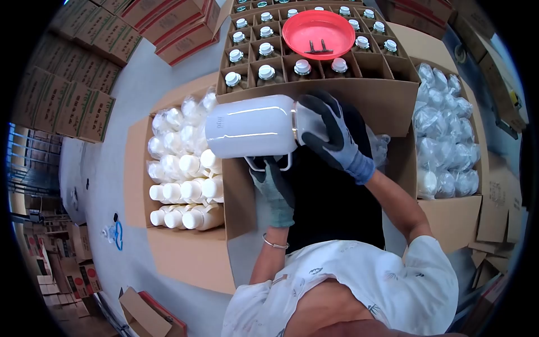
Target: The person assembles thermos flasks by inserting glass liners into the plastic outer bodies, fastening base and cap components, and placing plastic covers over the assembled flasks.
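Gloved right hand (332, 135) clasps the pale bottle (250, 126) by its narrower end; left hand (272, 182) grips the handle (289, 162). A red dish (318, 28) rests atop the divided carton (359, 106)

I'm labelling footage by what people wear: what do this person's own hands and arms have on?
The left hand wears a grey-green knitted glove with dark coating, and a thin, pale bracelet circles that wrist. The right hand wears a grey glove with dark-coated fingers and a blue cuff. The short, loose sleeves are white with small, dark printed motifs.
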Available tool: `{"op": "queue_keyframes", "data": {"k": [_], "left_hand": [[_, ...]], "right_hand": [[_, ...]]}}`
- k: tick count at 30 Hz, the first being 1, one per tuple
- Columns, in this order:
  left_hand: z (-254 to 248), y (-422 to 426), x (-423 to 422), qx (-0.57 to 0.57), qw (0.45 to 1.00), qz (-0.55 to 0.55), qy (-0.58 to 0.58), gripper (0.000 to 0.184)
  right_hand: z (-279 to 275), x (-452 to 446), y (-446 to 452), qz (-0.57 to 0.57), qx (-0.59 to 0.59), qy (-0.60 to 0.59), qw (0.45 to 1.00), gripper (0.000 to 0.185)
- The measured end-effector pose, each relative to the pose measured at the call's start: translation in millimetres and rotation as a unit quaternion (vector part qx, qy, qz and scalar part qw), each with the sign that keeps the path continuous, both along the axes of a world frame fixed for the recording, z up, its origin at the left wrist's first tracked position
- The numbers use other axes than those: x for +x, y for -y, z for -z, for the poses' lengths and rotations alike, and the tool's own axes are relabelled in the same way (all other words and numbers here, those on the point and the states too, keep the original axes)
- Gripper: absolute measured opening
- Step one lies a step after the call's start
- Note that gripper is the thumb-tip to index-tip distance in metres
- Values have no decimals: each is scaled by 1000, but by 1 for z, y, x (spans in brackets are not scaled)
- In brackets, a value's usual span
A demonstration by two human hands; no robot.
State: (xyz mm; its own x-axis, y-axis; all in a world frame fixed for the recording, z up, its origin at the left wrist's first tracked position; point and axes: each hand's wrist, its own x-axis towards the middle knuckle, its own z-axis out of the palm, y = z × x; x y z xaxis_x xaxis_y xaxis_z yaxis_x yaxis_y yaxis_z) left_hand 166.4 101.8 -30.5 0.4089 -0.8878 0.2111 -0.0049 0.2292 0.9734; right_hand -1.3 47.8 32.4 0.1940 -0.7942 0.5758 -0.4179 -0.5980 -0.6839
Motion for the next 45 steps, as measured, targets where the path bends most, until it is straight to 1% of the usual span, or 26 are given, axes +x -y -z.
{"op": "queue_keyframes", "data": {"k": [1, 3, 5, 7, 8, 11, 13, 14, 16, 20, 21, 22, 23, 25, 26, 27, 28, 30, 34, 36, 37, 39, 40, 41, 44, 45], "left_hand": [[-3, -6, 7, -38, 992, 2, 116, 38], [-17, -9, 9, -71, 982, 3, 172, 40], [-33, -14, 9, -47, 996, 0, 77, 41], [-21, -12, 16, -25, 999, -20, 14, 41], [-11, -9, 22, -16, 1000, -6, 0, 41], [-7, -4, 42, 17, 992, 122, -17, 39], [-11, 5, 58, 45, 976, 215, -6, 38], [-12, 10, 62, 57, 966, 252, 3, 38], [-13, 18, 67, 71, 948, 308, 28, 37], [-10, 7, 56, 29, 924, 343, 169, 36], [-8, -3, 51, 2, 913, 337, 229, 35], [-6, -16, 47, -10, 905, 329, 270, 35], [-1, -30, 45, -1, 900, 331, 282, 35], [6, -61, 42, 160, 920, 347, 91, 35], [-4, -73, 36, 316, 891, 282, -165, 35], [-6, -72, 44, 155, 909, 358, 148, 34], [-6, -63, 59, -41, 817, 379, 433, 33], [2, -28, 94, 19, 840, 492, 228, 43], [-80, 25, -17, 53, 945, 316, 74, 47], [-55, 54, -34, -68, 835, 456, 300, 43], [-54, 63, -41, -4, 754, 514, 410, 41], [-60, 71, -44, -12, 746, 586, 314, 31], [-60, 80, -36, -2, 733, 631, 254, 30], [-46, 90, -24, 26, 745, 647, 159, 38], [-10, 117, -1, 55, 740, 668, 54, 36], [-29, 110, -14, 79, 757, 641, 101, 39]], "right_hand": [[-14, -3, -10, -11, -30, -36, 999, 68], [-17, -17, -12, -39, -133, -121, 983, 72], [5, -32, -1, -56, -234, -156, 958, 77], [19, -35, -4, -130, 54, 127, 982, 78], [27, -39, -4, -158, 195, 264, 931, 79], [87, -59, 12, -135, 123, 134, 974, 80], [67, -66, 12, -141, -47, -28, 988, 80], [63, -73, 15, -164, -39, -67, 983, 68], [57, -89, 28, -209, -18, -142, 967, 45], [45, -124, 37, -283, 196, -91, 934, 51], [10, -107, 24, -278, 318, -14, 906, 53], [-12, -92, 12, -257, 433, 68, 861, 56], [-3, -83, 6, -189, 402, -62, 894, 71], [-2, -68, -22, -71, 327, -275, 901, 87], [19, -47, -32, 29, 252, -294, 922, 74], [37, -40, -37, 72, 210, -270, 937, 85], [14, -43, -41, 75, 266, -278, 920, 82], [2, -58, -45, 24, 348, -175, 921, 78], [60, -59, -63, 73, 174, 21, 982, 55], [86, -106, -67, 67, 205, 138, 967, 44], [96, -133, -70, 74, 236, 209, 946, 39], [98, -211, -78, 184, 389, 337, 837, 36], [137, -259, -80, 257, 337, 317, 849, 36], [165, -306, -82, 370, 281, 152, 872, 41], [200, -378, -88, 606, 411, -163, 661, 70], [212, -395, -85, 596, 411, -166, 670, 69]]}}
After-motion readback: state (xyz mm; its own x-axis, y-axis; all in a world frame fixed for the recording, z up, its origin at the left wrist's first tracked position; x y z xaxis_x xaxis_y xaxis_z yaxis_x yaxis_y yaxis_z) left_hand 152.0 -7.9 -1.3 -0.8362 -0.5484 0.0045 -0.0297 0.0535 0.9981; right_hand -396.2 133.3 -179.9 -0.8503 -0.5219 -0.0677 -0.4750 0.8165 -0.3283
